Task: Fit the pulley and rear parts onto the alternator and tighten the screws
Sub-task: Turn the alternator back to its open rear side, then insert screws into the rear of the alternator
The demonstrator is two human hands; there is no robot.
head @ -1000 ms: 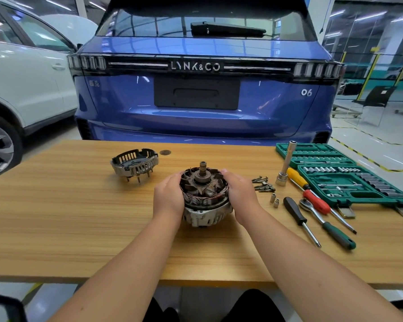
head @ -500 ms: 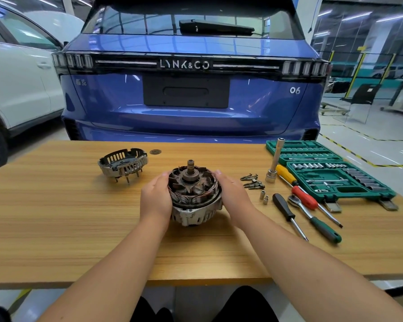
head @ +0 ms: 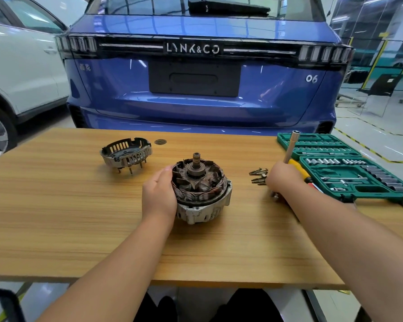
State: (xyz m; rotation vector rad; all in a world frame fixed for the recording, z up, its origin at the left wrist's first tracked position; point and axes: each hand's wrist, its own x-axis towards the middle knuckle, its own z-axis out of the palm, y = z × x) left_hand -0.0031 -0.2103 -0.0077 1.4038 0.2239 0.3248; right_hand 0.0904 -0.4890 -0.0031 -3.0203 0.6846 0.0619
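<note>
Left hand point(head: 159, 196) cups the alternator point(head: 201, 189) on the bench point(head: 56, 217) | right hand point(head: 283, 178) over the screws point(head: 258, 175), its grip hidden

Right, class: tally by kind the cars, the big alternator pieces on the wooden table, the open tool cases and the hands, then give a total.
Cars: 2, the blue hatchback and the white car
Alternator pieces: 2, the rusty copper-wound alternator body and the grey slotted metal rear cover
Tool cases: 1, the green plastic socket case
Hands: 2, the left hand and the right hand
Total: 7
</note>
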